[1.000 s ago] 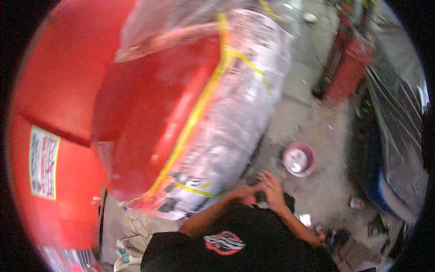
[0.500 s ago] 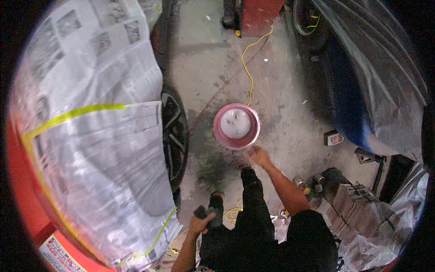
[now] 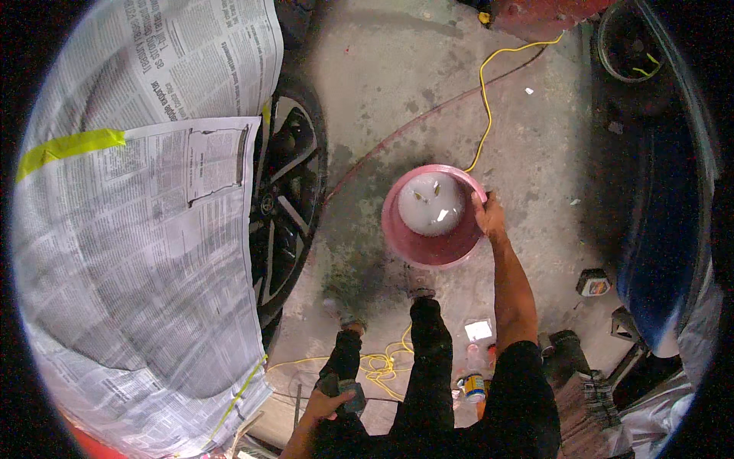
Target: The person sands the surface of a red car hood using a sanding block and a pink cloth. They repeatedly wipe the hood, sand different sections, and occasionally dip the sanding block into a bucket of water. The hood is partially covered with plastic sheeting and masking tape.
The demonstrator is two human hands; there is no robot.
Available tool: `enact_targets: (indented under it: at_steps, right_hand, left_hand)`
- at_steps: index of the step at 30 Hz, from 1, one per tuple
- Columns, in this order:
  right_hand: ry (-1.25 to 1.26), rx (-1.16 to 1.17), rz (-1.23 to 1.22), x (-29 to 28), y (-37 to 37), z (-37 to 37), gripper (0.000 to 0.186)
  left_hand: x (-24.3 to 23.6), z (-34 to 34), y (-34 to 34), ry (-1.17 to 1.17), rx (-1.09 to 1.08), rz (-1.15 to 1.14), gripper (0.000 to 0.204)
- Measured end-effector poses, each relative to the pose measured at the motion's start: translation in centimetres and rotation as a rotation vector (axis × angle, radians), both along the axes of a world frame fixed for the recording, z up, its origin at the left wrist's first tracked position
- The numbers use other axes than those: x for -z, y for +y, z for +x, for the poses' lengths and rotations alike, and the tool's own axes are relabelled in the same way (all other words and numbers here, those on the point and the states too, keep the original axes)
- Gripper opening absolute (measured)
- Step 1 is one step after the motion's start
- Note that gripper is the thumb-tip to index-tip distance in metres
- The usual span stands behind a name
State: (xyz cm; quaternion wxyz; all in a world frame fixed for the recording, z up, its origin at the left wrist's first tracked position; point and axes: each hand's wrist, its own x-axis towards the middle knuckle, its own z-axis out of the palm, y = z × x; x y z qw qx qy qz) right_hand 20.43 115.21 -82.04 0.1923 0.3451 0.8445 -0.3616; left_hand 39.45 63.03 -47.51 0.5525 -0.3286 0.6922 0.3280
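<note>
A pink bucket (image 3: 436,251) with whitish, foamy liquid (image 3: 430,206) in it is in front of me. My right hand (image 3: 491,216) grips the right side of its rim, fingers over the edge. Bits of something yellowish show in the liquid. Low by my left leg, my left hand (image 3: 327,402) is closed around a dark grey block (image 3: 350,395) that looks like a sanding block. Left of the bucket, newspaper (image 3: 153,252) held with yellow tape (image 3: 73,149) covers a car body beside its black-and-silver wheel (image 3: 287,199).
A yellow cord (image 3: 485,99) runs behind the bucket and lies coiled (image 3: 380,369) between my legs. Near my right leg are a can (image 3: 474,388) and a white piece (image 3: 479,330). A bottle (image 3: 593,283) lies by the blue car body (image 3: 657,252) at right.
My right hand has moved from in front of the bucket to its right rim and taken hold. The view has shifted; the left hand still holds the dark block.
</note>
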Motion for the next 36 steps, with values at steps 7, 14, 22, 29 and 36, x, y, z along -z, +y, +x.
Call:
enact_targets:
  at_steps: [7, 14, 22, 29, 36]
  right_hand:
    - [-0.051, -0.08, 0.083, -3.9, -1.2, 3.8, 0.085]
    - [-0.48, -0.783, 0.131, -15.9, -7.3, 9.1, 0.065]
    - [0.024, -0.619, 0.107, -19.8, -15.3, 1.2, 0.075]
    - [-0.325, -1.156, -0.144, -23.3, -25.5, 0.5, 0.065]
    - [-0.259, -1.67, -0.131, -28.2, -31.4, 14.1, 0.063]
  left_hand:
    - [-3.9, -7.0, 4.1, -0.012, 0.028, 0.048, 0.058]
    - [-6.1, -3.8, 2.0, 0.204, -0.011, 0.064, 0.073]
    - [-1.4, -0.2, -4.6, 0.345, -0.056, -0.079, 0.086]
    - [1.3, 13.9, -9.4, 0.464, -0.224, -0.33, 0.089]
    - [-3.7, 28.0, -11.5, 0.166, -0.526, -0.458, 0.106]
